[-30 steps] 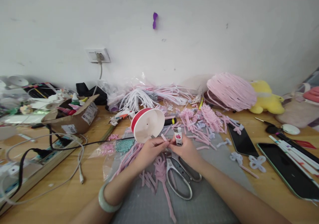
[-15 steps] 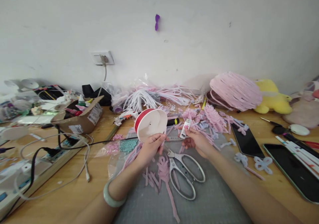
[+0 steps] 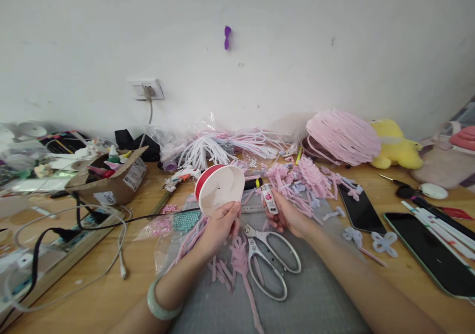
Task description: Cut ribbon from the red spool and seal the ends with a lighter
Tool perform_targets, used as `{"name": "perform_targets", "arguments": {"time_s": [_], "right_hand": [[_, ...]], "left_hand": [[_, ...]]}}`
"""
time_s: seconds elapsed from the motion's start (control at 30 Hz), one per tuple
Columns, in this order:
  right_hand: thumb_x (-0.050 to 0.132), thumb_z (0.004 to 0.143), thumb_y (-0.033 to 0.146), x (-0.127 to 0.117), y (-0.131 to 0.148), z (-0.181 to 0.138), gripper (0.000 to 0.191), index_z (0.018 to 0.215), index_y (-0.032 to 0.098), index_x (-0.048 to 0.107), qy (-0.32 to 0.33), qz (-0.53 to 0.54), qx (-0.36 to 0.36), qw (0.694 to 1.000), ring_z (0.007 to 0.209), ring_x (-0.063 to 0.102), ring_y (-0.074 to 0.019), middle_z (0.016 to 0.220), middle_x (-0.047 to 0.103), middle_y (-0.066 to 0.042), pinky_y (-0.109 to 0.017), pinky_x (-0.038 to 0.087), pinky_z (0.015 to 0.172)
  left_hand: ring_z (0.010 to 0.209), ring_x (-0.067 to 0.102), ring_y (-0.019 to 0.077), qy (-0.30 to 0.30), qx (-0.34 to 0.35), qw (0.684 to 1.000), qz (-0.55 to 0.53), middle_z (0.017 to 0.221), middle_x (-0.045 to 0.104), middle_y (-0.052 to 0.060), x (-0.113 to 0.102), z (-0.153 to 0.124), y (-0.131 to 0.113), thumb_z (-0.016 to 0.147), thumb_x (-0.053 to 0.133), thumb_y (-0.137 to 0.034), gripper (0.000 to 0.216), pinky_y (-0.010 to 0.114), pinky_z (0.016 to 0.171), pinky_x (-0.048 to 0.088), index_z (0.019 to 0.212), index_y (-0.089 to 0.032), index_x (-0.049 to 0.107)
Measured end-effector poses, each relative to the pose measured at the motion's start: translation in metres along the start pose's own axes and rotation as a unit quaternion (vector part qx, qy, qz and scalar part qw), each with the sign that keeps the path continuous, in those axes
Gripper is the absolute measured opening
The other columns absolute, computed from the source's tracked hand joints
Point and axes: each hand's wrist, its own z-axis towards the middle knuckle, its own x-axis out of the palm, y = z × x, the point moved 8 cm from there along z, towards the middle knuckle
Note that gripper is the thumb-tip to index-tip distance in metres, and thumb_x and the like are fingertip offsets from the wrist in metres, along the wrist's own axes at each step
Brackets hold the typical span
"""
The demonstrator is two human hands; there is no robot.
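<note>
- Currently, I have the right hand wrapped around a white lighter with a red apple printed on it; its fingers hold the body, and the lighter tilts above the middle of the grey mat.
- On my left hand, thumb and forefinger are pinched narrow at the lower right edge of a white-sided spool with a red rim; from here I can't tell what lies between them.
- I have the two hands apart, with a ruler showing on the mat behind the gap.
- Just below the gap, I see silver-handled scissors lying on the mat, handles toward me, beside a looped pink chenille piece with a trailing stem.
- Left of the spool, I make out turquoise beads in clear plastic.
- Right of the mat, I have a large phone lying on the wooden counter.
</note>
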Motion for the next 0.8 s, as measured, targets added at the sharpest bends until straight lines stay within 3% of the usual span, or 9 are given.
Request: {"name": "perform_targets", "arguments": {"time_s": [0.17, 0.3, 0.47, 0.67, 0.8], "right_hand": [[0.041, 0.081, 0.025, 0.000, 0.005, 0.000, 0.014, 0.089, 0.018, 0.050, -0.011, -0.017, -0.058, 0.998, 0.039, 0.047, -0.0082, 0.054, 0.050, 0.003, -0.017, 0.035, 0.032], [0.051, 0.075, 0.016, -0.002, 0.011, -0.002, 0.020, 0.095, 0.015, 0.053, -0.009, -0.039, -0.108, 0.993, 0.057, 0.059, -0.0108, 0.075, 0.063, -0.003, -0.021, 0.047, 0.050], [0.056, 0.074, 0.022, -0.005, 0.014, -0.003, 0.034, 0.107, 0.022, 0.048, 0.005, -0.031, -0.125, 0.992, 0.059, 0.061, -0.0126, 0.093, 0.062, -0.004, -0.025, 0.048, 0.048], [0.047, 0.077, 0.032, -0.010, 0.015, -0.001, 0.020, 0.089, 0.017, 0.052, -0.001, 0.046, -0.127, 0.991, 0.044, 0.050, -0.0082, 0.065, 0.055, 0.001, -0.019, 0.037, 0.039], [0.024, 0.082, 0.056, -0.004, 0.005, -0.002, 0.051, 0.074, 0.015, 0.053, 0.002, 0.024, -0.048, 0.999, 0.038, 0.040, -0.0068, 0.054, 0.048, 0.002, -0.017, 0.027, 0.034]], "left_hand": [[0.036, 0.023, 0.0064, -0.026, 0.024, 0.999, -0.001, 0.036, 0.032, -0.010, -0.005, -0.001, -0.007, 0.076, 0.040, -0.051, 0.038, 0.020, 0.041, 0.019, 0.074, -0.016, 0.054], [0.040, 0.026, 0.0064, -0.033, 0.021, 0.998, -0.051, 0.042, 0.031, -0.010, -0.006, 0.000, -0.007, 0.072, 0.046, -0.051, 0.038, 0.020, 0.043, 0.018, 0.080, -0.015, 0.054], [0.040, 0.028, 0.0060, -0.022, 0.004, 0.997, -0.068, 0.046, 0.036, -0.009, -0.004, 0.002, -0.004, 0.069, 0.051, -0.048, 0.034, 0.019, 0.042, 0.018, 0.080, -0.016, 0.053], [0.040, 0.037, 0.0065, 0.006, 0.004, 0.999, -0.043, 0.056, 0.053, -0.004, 0.001, 0.005, 0.002, 0.072, 0.048, -0.048, 0.032, 0.019, 0.041, 0.025, 0.074, -0.017, 0.051], [0.040, 0.037, 0.0066, 0.024, 0.006, 0.999, -0.019, 0.051, 0.051, -0.004, 0.005, 0.004, 0.005, 0.075, 0.046, -0.049, 0.034, 0.019, 0.042, 0.026, 0.068, -0.017, 0.051]]}}
